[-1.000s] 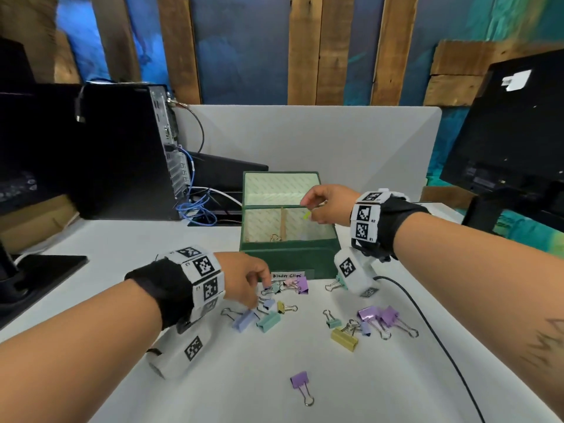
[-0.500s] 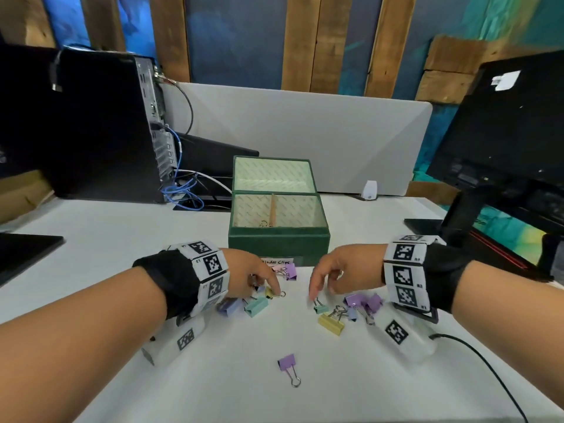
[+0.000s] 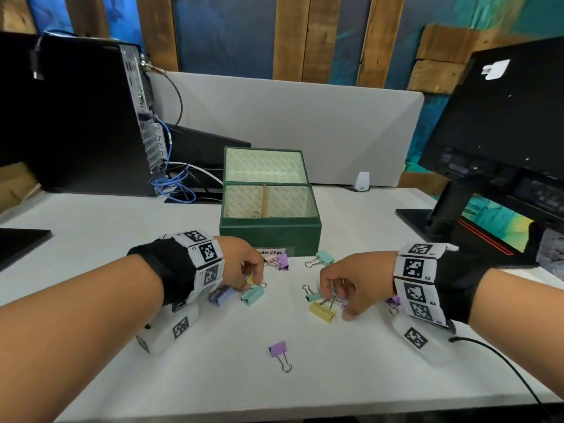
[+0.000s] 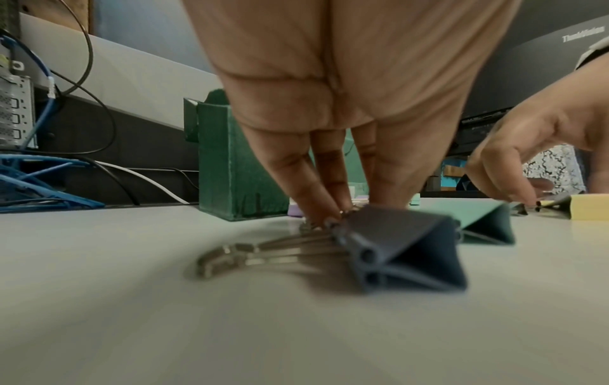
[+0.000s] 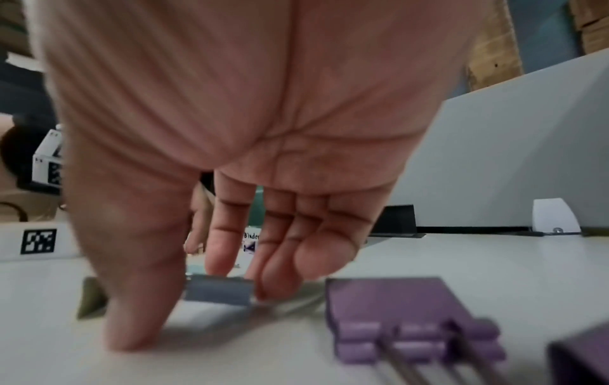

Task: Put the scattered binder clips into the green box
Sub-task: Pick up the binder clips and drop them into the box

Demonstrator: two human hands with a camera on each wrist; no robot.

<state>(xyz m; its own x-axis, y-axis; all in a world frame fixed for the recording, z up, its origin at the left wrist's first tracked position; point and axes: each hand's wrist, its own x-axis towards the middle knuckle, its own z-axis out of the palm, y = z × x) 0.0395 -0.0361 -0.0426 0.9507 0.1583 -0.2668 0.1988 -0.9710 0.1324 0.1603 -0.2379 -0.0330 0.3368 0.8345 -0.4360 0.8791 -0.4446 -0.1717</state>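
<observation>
Both hands are down among the clips, picking up. The left hand (image 3: pixel 241 264) pinches wire handles by the teal clip (image 3: pixel 252 295). The right hand (image 3: pixel 351 285) curls over a clip (image 5: pixel 219 290); I cannot tell if it grips. Next, lift and carry them forward to the box (image 3: pixel 270 236) beyond the fingers.

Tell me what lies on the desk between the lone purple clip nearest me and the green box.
In the head view, only bare white desk lies between the purple clip and the green box.

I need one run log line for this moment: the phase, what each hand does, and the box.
phase: picking | left hand: fingers on clips | right hand: fingers down at clip cluster | green box: open
</observation>
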